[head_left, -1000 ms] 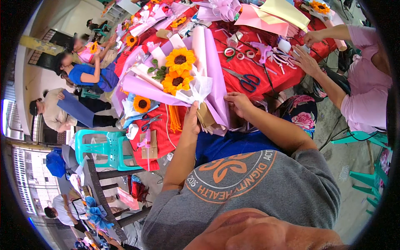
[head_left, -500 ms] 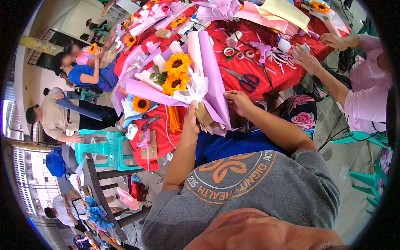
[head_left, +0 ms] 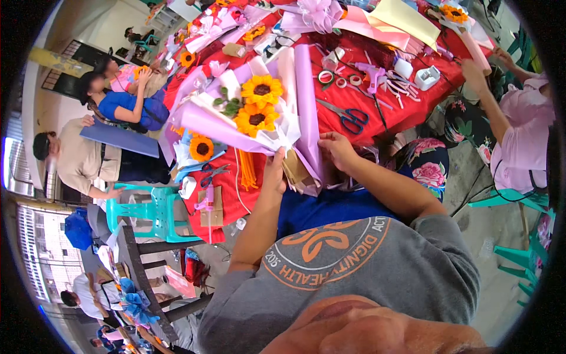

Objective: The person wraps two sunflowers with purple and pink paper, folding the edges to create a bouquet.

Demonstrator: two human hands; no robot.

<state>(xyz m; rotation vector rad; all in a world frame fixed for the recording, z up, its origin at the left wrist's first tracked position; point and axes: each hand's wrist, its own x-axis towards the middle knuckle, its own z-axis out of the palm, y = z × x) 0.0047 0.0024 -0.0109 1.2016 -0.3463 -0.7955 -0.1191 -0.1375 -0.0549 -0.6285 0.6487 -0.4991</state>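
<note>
A bouquet wrapped in lilac paper point(head_left: 307, 109) rests in front of me at the near side of the table. Two fuzzy yellow-orange sunflowers point(head_left: 257, 118) and a green leafy sprig point(head_left: 227, 105) show inside it. My left hand point(head_left: 275, 171) is closed around the wrapped base, beside a white gathered piece point(head_left: 284, 134) and brown paper point(head_left: 299, 170). On the other side, my right hand point(head_left: 340, 151) pinches the outer edge of the lilac paper between thumb and fingers. Part of the base is hidden behind my left hand.
Large blue-handled scissors point(head_left: 352, 120), a lilac glue gun point(head_left: 372, 75) and a white tape dispenser point(head_left: 428, 78) lie on the red-covered table point(head_left: 401, 115). Left of the bouquet are orange stems point(head_left: 247, 171) and a pink glue gun point(head_left: 206, 199). A co-worker in pink point(head_left: 519, 118) sits at right.
The bouquet has turned slightly, its flowers shifting right, and its right-hand lilac flap looks narrower. My hands keep their hold. The co-worker's hands have drawn away to the right, uncovering the tape dispenser.
</note>
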